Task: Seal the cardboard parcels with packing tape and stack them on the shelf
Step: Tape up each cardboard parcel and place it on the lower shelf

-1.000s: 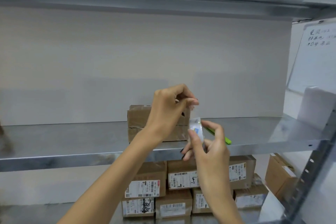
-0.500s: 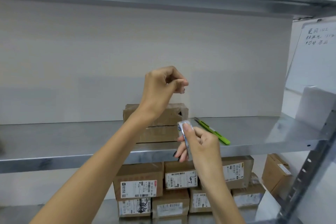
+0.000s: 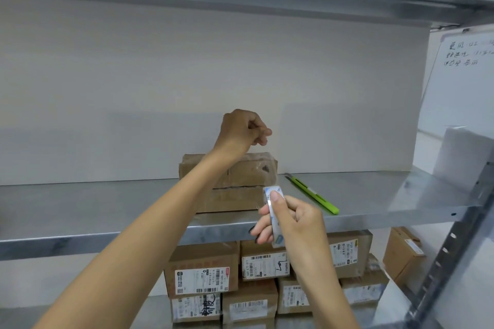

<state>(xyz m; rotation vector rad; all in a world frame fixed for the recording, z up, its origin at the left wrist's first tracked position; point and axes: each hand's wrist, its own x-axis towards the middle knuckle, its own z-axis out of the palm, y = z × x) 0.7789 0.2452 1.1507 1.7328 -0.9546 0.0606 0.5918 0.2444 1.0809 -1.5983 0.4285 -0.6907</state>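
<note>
Sealing step: left hand [image 3: 242, 131] pinches tape [image 3: 268, 165] (film barely visible) above centre box [image 3: 235, 181]; right hand [image 3: 292, 220] grips roll [image 3: 273, 211]. Next, probably: press tape down.

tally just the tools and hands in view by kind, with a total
packing tape roll: 1
green utility knife: 1
hands: 2 (left hand pinching what looks like the tape's pulled end, right hand holding the roll)
total: 4
</note>
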